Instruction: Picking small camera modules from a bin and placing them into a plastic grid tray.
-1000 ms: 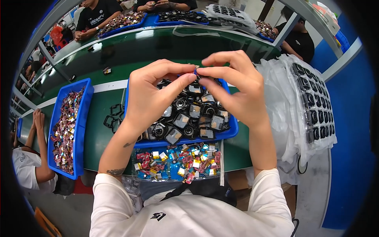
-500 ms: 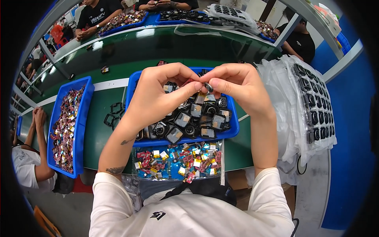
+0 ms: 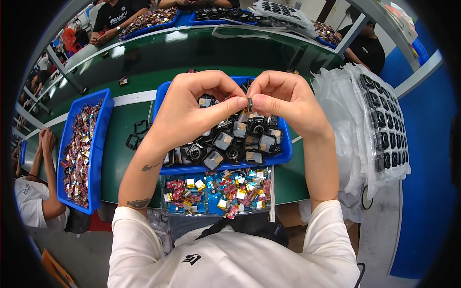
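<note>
My left hand (image 3: 199,108) and my right hand (image 3: 290,105) meet above a blue tray (image 3: 287,156), both closed in a pinch. Between the fingertips is a small black watch case (image 3: 250,104), seen edge-on. A bit of red circuit board (image 3: 230,97) shows by the left fingers; how it joins the case is hidden. Under my hands the tray is heaped with black watch cases (image 3: 223,140), some showing grey insides, others round dark backs. Close to my body lies a clear plastic bag (image 3: 211,205) with red circuit boards and small silver-yellow batteries (image 3: 241,194) on it.
A second blue tray (image 3: 97,153) of circuit boards stands left, near a co-worker's hands (image 3: 47,140). Loose black frames (image 3: 132,140) lie between the trays. Stacked plastic trays (image 3: 384,120) of black cases rise on the right. A green conveyor belt (image 3: 192,53) runs beyond.
The black watch case has turned from tilted to upright and edge-on between my fingertips. Both hands have shifted slightly, with the fingertips closer together. Loose pieces on the belt have moved left.
</note>
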A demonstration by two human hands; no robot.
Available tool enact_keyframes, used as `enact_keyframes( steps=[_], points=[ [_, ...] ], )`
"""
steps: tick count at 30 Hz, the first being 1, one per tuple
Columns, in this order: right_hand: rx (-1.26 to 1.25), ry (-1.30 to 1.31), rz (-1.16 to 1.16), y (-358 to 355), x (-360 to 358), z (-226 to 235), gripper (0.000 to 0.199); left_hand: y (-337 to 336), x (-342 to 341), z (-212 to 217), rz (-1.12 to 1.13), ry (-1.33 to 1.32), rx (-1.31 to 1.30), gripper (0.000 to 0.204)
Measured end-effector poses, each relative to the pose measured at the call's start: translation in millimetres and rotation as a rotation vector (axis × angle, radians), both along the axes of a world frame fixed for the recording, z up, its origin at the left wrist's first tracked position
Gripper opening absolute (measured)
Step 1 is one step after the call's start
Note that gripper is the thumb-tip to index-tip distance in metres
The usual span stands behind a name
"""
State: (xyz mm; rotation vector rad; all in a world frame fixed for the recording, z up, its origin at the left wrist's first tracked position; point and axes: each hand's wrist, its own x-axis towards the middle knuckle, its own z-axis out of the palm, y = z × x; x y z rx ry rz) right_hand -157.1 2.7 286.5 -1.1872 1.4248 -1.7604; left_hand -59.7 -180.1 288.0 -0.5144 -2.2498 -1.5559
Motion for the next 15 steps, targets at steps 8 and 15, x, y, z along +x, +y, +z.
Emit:
enact_keyframes(
  steps=[8, 15],
  points=[
    [0.048, 0.045, 0.005, -1.7, 3.0, -0.4, 0.017, 0.0, 1.8, 0.8, 0.028, -0.027, -0.029, 0.008],
    [0.063, 0.145, -0.101, 0.3, -4.6, -2.1, 0.016, -4.7, -2.4, 1.1, 0.219, 0.029, -0.161, 0.009]
  ],
)
